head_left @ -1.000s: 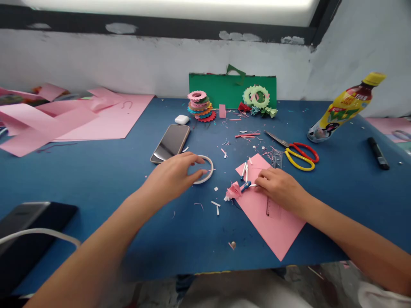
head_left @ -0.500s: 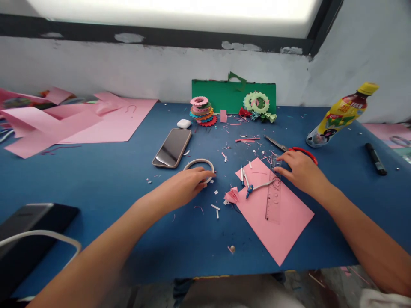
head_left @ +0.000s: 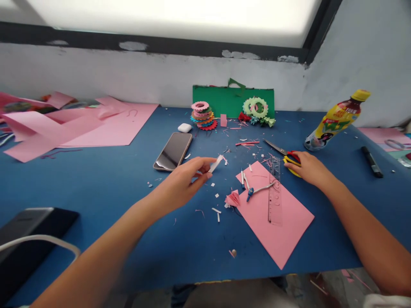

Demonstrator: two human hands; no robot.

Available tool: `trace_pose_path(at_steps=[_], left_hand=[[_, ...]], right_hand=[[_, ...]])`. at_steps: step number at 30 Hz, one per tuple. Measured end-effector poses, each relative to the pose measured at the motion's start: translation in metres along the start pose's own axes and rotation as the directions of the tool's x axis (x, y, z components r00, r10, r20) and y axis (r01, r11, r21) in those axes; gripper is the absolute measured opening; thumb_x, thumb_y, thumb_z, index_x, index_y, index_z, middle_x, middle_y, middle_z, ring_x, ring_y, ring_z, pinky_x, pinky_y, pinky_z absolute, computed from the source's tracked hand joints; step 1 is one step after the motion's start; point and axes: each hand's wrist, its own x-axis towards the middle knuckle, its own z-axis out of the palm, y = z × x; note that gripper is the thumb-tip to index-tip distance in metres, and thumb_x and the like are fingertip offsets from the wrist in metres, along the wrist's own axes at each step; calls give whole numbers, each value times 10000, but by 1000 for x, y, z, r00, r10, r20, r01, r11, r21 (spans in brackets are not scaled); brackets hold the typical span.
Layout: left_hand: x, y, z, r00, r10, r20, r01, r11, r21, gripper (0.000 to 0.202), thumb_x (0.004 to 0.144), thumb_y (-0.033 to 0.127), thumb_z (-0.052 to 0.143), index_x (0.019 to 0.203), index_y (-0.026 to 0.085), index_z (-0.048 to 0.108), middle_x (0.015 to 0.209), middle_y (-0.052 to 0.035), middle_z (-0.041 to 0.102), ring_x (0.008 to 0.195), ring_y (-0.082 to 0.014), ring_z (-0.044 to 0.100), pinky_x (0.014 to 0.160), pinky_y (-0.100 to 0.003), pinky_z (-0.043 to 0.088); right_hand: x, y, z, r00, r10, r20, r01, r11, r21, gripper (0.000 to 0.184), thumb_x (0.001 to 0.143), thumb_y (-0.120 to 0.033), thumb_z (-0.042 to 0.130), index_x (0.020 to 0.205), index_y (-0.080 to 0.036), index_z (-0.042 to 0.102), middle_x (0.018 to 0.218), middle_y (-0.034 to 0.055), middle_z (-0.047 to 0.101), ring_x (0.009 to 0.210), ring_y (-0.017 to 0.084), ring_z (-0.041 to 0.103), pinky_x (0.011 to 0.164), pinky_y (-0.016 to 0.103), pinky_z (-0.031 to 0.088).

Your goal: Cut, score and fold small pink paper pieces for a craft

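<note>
My left hand (head_left: 189,177) pinches a white roll of tape (head_left: 215,164) just above the table, turned nearly edge-on. Part of the roll is hidden behind the fingers. My right hand (head_left: 306,169) is closed on the red and yellow handles of the scissors (head_left: 278,147); their blades lie on the table, pointing to the far left. Between my hands is a pink paper sheet (head_left: 276,239) with a clear ruler (head_left: 275,201) and a compass (head_left: 250,193) on it. At the sheet's left edge sits a folded pink paper piece (head_left: 233,198).
Behind are a phone (head_left: 173,151), a white earbud case (head_left: 185,127), stacked paper rings (head_left: 203,117) and a green board (head_left: 221,97). A drink bottle (head_left: 335,122) and black marker (head_left: 371,161) are right. Pink paper (head_left: 109,132) and a black power bank (head_left: 35,235) lie left. Scraps litter the middle.
My left hand has lifted the white tape roll from the table and tilted it edge-on. My right hand has moved from the ruler's top end rightward onto the scissors' handles.
</note>
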Motion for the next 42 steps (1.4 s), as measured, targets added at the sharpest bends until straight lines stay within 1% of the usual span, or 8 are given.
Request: trace_pose_path(at_steps=[8, 14, 20, 22, 25, 27, 30, 42], left_hand=[[-2, 7, -2, 988, 32, -152, -55, 988, -147, 256, 897, 266, 477, 1124, 206, 578, 1029, -52, 571, 899, -149, 586, 792, -298, 519], [-3, 5, 2, 971, 129, -200, -146, 987, -70, 354, 890, 216, 492, 1243, 230, 493, 981, -24, 541, 888, -124, 562, 870, -317, 508], [-4, 0, 8, 993, 72, -90, -79, 994, -78, 506, 879, 215, 480, 1361, 251, 331, 912, 8, 488, 795, -97, 545, 853, -313, 525], [-4, 1, 10, 996, 62, -59, -68, 991, -112, 499, 877, 217, 477, 1354, 256, 335, 887, 16, 473, 771, -92, 539, 832, -298, 532], [-5, 6, 17, 997, 71, -17, -73, 985, -155, 468, 871, 224, 489, 1320, 253, 360, 878, 19, 483, 779, -97, 548, 833, -287, 525], [-8, 13, 22, 996, 83, 22, -78, 984, -162, 448, 873, 223, 487, 1303, 249, 366, 891, 13, 511, 802, -108, 565, 845, -296, 514], [-15, 29, 32, 991, 82, 105, -68, 990, -126, 413, 880, 213, 466, 1279, 250, 365, 924, -8, 569, 842, -140, 598, 811, -309, 512], [-30, 55, 49, 972, 60, 228, -29, 990, -137, 352, 858, 154, 472, 1179, 283, 410, 985, -6, 633, 766, -131, 639, 683, -255, 520]], right_hand=[[6, 9, 2, 996, 87, 28, -86, 996, -21, 379, 837, -400, 527, 1052, -100, 609, 1053, 162, 611, 927, 276, 611, 800, 353, 467], [-3, -10, -9, 966, 205, -159, -212, 977, -29, 386, 857, -369, 473, 1131, -101, 513, 997, 178, 634, 854, 310, 627, 669, 376, 465], [-13, -39, -25, 944, 186, -271, -105, 952, 288, 462, 746, -466, 607, 1106, -193, 511, 926, 90, 658, 845, 291, 631, 664, 362, 476], [-21, -56, -27, 964, 157, -213, -17, 840, 542, 448, 697, -457, 671, 1038, -211, 519, 886, 61, 654, 819, 253, 639, 638, 317, 479], [-39, -88, -30, 996, 88, -20, -25, 477, 878, 424, 646, -430, 739, 903, -217, 477, 762, 1, 618, 662, 162, 619, 567, 254, 462], [-53, -111, -33, 994, 2, 109, -106, 246, 964, 434, 649, -425, 748, 858, -222, 427, 676, -44, 574, 538, 101, 554, 481, 209, 413], [-70, -140, -36, 976, -150, 157, -154, 36, 987, 444, 640, -368, 779, 835, -221, 407, 762, -38, 593, 540, 67, 527, 476, 191, 410], [-85, -159, -40, 987, -123, 104, -109, -33, 993, 472, 588, -314, 817, 811, -230, 410, 747, -47, 587, 594, 90, 566, 517, 220, 491]])
